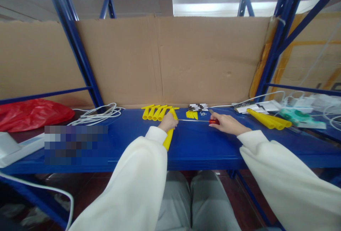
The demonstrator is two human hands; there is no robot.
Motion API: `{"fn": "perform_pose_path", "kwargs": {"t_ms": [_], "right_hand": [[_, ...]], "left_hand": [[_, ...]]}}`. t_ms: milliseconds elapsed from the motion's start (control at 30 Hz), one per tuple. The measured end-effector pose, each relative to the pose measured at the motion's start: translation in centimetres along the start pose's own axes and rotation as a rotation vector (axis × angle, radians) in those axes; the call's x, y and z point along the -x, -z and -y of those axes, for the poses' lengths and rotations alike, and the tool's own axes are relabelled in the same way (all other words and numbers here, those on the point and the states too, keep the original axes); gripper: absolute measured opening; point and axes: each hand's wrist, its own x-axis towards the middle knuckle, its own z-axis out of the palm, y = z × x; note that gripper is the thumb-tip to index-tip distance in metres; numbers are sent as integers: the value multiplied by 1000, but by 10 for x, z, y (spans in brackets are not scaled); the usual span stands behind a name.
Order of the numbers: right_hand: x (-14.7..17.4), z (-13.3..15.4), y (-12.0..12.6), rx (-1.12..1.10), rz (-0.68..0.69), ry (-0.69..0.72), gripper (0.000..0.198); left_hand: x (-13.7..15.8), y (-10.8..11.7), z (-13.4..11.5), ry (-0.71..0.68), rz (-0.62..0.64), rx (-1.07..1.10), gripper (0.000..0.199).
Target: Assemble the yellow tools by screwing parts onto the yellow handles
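My left hand [168,122] is closed around a yellow tapered tube [168,141], whose wider end points toward me. In my right hand [225,122] is a screwdriver [213,121] with a red handle, gripped between thumb and fingers. Its long thin shaft runs left across to the tube beside my left fingers; whether the tip touches the tube or a screw there is too small to tell. Several more yellow tubes [157,113] lie side by side just behind my left hand. Small yellow pieces [191,115] and tiny metal screws [203,113] lie behind the shaft.
Black-and-white parts [198,107] lie in a pile near the cardboard wall [197,60]. More yellow tubes [266,119] rest at the right, near packets and cables. At left are a coiled white cable [106,112] and a red plastic bag [34,114]. Blue uprights [282,32] flank the bench.
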Motion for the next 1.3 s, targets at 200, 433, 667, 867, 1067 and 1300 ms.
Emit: {"fn": "perform_pose_path", "kwargs": {"t_ms": [200, 433, 667, 867, 1067, 1300], "right_hand": [[0, -1, 1, 38, -8, 23, 12], [0, 3, 2, -1, 40, 3, 20], [0, 4, 5, 13, 28, -11, 14], [0, 5, 6, 69, 62, -5, 17], [0, 6, 5, 35, 77, -23, 21], [0, 2, 2, 42, 7, -5, 13]], "left_hand": [[2, 1, -1, -3, 14, -12, 21], [3, 2, -1, 1, 6, 13, 18], [3, 2, -3, 13, 6, 5, 15], [2, 2, -1, 5, 14, 27, 14], [2, 2, -1, 6, 16, -6, 15], [3, 1, 1, -82, -22, -102, 18]]}}
